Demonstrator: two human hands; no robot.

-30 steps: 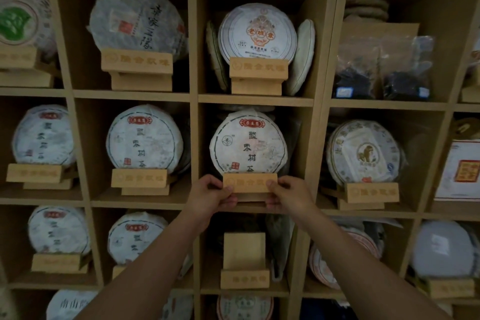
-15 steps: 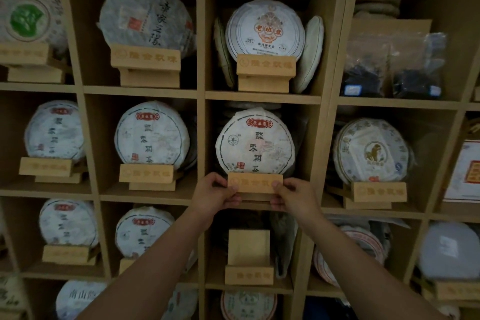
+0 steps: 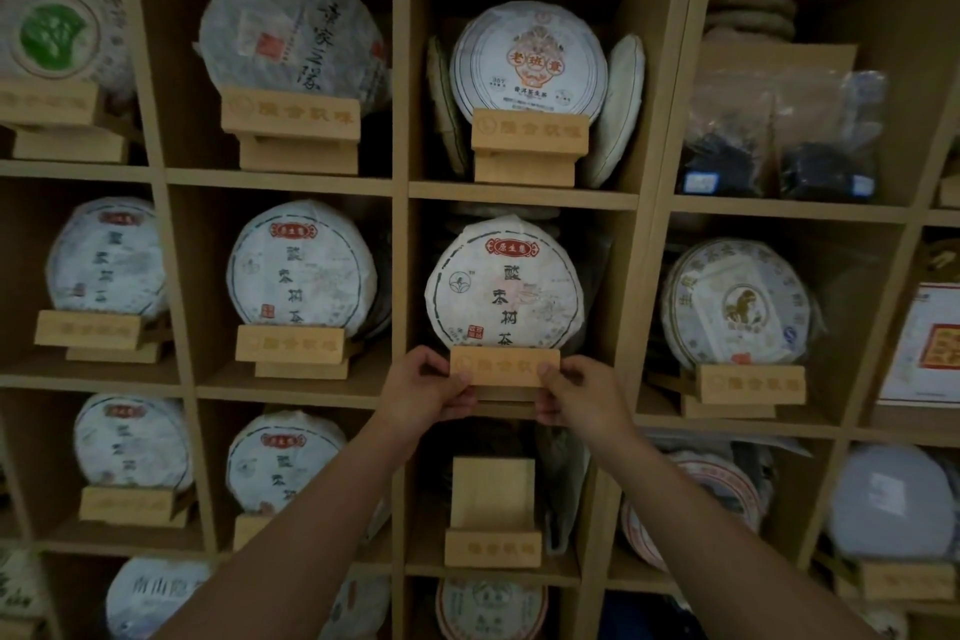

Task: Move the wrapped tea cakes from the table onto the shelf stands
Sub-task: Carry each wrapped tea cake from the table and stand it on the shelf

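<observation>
A round white-wrapped tea cake with a red label stands upright on a wooden stand in the middle cubby of the shelf. My left hand pinches the stand's left end, thumb on its front. My right hand pinches the right end the same way. In the cubby directly below, an empty wooden stand holds no cake. The table is out of view.
The wooden shelf grid fills the view. Nearly every cubby holds a wrapped cake on a stand, such as those at the left and right. The upper right cubby holds dark bagged packets.
Both hands stay on the ends of the middle stand. The view has shifted slightly, so the shelf sits a bit further right and lower in frame.
</observation>
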